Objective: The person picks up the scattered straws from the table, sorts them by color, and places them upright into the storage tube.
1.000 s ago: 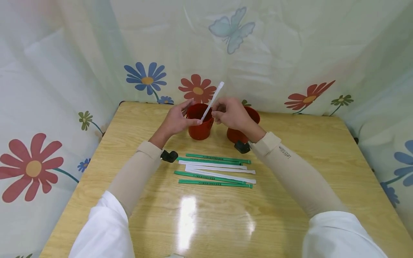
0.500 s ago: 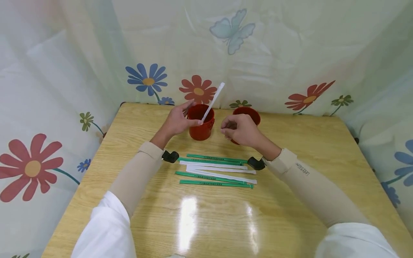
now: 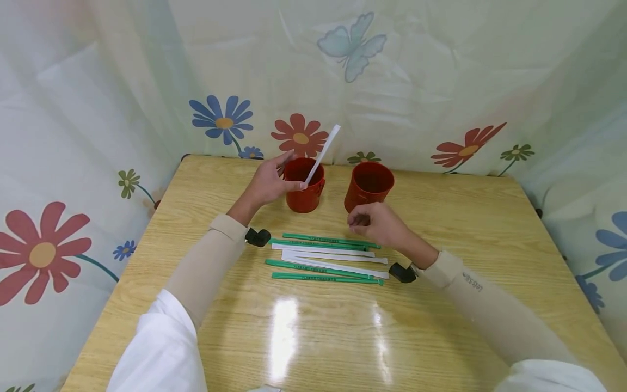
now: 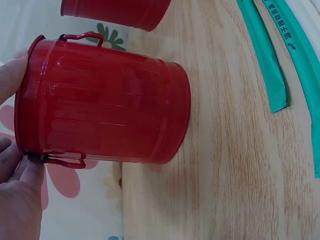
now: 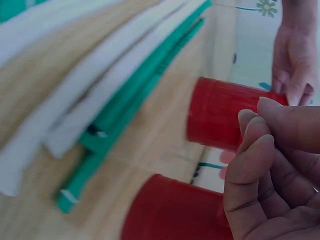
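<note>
My left hand (image 3: 266,182) grips the left red bucket (image 3: 303,202) at its rim, thumb on the near side and fingers behind. In the left wrist view this bucket (image 4: 110,100) shows ribbed walls and small side handles. One white paper-wrapped straw (image 3: 325,149) leans up out of it beside my thumb. My right hand (image 3: 382,223), loosely curled with nothing between thumb and fingertips, hovers in front of the right red bucket (image 3: 360,193). Just below it lies a row of wrapped straws, some green (image 3: 325,278), some white (image 3: 343,267).
Both buckets stand near the back edge of the wooden table (image 3: 441,218). Behind it hangs a flowered curtain (image 3: 421,81). A black wrist camera (image 3: 403,272) juts out under the right wrist, close to the straws' right ends.
My right hand has drawn away from the white straw in the left bucket, moving right and toward me, uncovering the right bucket. My left hand has stayed on its bucket.
</note>
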A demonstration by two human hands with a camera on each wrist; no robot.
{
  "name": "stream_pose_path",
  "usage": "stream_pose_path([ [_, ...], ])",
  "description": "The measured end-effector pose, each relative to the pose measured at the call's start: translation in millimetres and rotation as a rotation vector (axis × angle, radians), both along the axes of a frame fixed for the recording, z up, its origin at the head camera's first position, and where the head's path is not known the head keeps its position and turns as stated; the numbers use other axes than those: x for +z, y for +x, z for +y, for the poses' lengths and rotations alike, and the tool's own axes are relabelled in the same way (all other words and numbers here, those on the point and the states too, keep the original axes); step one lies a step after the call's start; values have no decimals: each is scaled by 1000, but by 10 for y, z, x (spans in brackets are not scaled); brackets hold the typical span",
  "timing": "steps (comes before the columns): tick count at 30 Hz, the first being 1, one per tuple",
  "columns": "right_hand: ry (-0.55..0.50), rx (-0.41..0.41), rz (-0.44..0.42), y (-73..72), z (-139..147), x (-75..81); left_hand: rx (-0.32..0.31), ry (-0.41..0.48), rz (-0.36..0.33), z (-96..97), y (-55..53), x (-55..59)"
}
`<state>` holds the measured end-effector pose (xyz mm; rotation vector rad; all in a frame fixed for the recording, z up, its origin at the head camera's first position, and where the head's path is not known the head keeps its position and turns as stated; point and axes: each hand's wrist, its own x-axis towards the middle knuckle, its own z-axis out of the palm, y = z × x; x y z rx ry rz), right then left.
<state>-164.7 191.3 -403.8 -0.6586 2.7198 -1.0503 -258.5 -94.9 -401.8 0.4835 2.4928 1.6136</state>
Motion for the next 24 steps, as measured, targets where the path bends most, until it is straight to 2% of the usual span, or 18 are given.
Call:
stream_pose_path([
  [8,58,31,-68,64,113,-230,2,-1,3,-2,-9,-26],
  [16,191,85,9,130,165,-414,2,7,-1,5,3,-15],
  [21,241,113,56,170,136,-446,4,5,-4,9,-2,-5],
  [24,305,162,105,183,97,-440,10,-3,-14,7,-3,-3],
])
